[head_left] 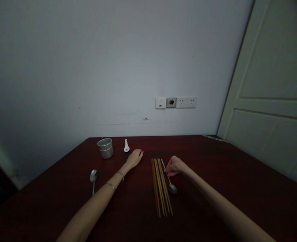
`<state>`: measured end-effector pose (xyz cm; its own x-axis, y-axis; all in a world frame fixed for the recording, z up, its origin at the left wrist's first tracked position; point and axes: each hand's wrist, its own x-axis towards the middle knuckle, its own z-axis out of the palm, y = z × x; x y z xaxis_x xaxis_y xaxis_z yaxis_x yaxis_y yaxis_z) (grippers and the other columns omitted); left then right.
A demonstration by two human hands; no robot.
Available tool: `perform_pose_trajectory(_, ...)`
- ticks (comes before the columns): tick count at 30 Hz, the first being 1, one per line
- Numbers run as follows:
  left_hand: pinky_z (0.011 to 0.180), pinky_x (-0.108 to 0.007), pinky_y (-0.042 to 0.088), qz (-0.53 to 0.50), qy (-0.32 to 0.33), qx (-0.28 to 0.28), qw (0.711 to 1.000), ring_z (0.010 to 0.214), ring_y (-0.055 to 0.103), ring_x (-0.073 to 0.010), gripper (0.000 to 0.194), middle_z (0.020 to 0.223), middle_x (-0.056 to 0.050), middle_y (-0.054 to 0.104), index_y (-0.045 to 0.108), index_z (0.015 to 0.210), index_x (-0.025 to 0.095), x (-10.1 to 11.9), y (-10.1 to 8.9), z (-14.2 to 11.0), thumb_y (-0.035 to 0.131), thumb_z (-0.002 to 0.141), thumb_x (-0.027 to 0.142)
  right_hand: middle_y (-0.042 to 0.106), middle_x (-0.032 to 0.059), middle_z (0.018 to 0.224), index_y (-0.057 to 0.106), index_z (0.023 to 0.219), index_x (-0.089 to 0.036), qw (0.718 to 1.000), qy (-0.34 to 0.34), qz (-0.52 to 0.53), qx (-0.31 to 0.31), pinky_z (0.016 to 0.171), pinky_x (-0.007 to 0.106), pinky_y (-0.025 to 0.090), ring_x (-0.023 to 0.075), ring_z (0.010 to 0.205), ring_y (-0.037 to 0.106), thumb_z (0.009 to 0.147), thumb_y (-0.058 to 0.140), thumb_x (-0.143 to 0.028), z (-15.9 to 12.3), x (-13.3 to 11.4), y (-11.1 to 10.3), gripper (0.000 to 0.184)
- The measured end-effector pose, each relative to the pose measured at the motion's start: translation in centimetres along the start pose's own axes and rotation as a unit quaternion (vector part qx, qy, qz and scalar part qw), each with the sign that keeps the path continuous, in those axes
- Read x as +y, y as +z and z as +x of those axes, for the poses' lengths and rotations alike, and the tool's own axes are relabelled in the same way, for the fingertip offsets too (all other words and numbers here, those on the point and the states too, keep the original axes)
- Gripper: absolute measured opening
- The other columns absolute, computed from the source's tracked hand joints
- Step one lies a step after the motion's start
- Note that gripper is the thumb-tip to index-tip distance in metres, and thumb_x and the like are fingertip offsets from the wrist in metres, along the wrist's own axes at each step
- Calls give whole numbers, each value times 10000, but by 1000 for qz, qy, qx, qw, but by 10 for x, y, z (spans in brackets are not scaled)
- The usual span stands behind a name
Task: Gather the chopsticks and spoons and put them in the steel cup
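Observation:
A row of several wooden chopsticks (pixel 160 188) lies on the dark red table, pointing away from me. Along their right side rests a long-handled metal spoon (pixel 172 189), bowl end nearer me. My right hand (pixel 174 166) is closed on this spoon's handle, its fingers pinched together. To the left of the chopsticks, my left hand (pixel 135 158) lies palm down on the tabletop, holding nothing, fingers loosely bent and partly hidden. Beyond it is a small white soup spoon (pixel 126 147). Another metal spoon (pixel 94 176) lies by my left forearm, which covers the end of its handle.
A grey metal cup (pixel 105 148) stands upright at the table's back left. The table (pixel 198 151) meets a pale wall with sockets (pixel 186 102) above its far edge. A light panelled door (pixel 271 101) rises on the right.

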<state>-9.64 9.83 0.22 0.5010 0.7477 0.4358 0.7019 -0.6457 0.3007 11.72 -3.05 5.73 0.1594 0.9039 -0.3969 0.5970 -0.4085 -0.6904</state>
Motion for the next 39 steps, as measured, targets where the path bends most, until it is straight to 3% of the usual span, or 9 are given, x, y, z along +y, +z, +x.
perform_pose_trajectory(20,812,-292,388,11,-4,-1,1000,893,529,-185,327,925,-92,587,550,875,150,5,-4,-2,278,880,329,590,15,407,579,473,-110,996,-18,65,-52,402,144,463,99,410,579,662,666,-193,12,14,-6,223)
perform_pose_trajectory(23,814,-292,388,16,-2,-2,1000,891,533,-185,328,928,-98,588,552,876,145,6,-4,-2,277,881,324,598,14,431,574,507,-116,995,-49,84,-9,398,149,462,95,407,575,683,645,-217,22,21,-11,216)
perform_pose_trajectory(27,809,-286,389,24,-3,1,1000,883,538,-184,331,919,-96,591,557,877,147,7,-4,-3,275,882,319,587,-8,454,564,600,-133,972,-150,114,139,372,144,434,90,416,567,706,618,-254,35,34,-21,171)
perform_pose_trajectory(29,812,-281,386,23,0,3,1000,889,537,-181,330,917,-94,592,559,879,150,6,-3,-3,274,884,315,584,-10,464,566,632,-131,962,-181,114,169,360,139,421,87,420,565,710,613,-267,38,39,-26,164)
perform_pose_trajectory(35,806,-276,390,18,-10,-2,1000,912,533,-181,331,944,-96,586,557,897,150,4,-1,-3,274,885,321,615,12,505,555,671,-120,987,-76,136,26,367,144,460,98,444,595,695,640,-219,29,36,-20,133)
perform_pose_trajectory(39,825,-284,384,11,-12,-4,1000,920,532,-183,329,952,-95,586,559,908,153,4,0,-3,276,883,321,603,9,460,548,635,-120,993,-44,109,-29,371,137,466,100,432,595,671,671,-228,21,30,-10,168)
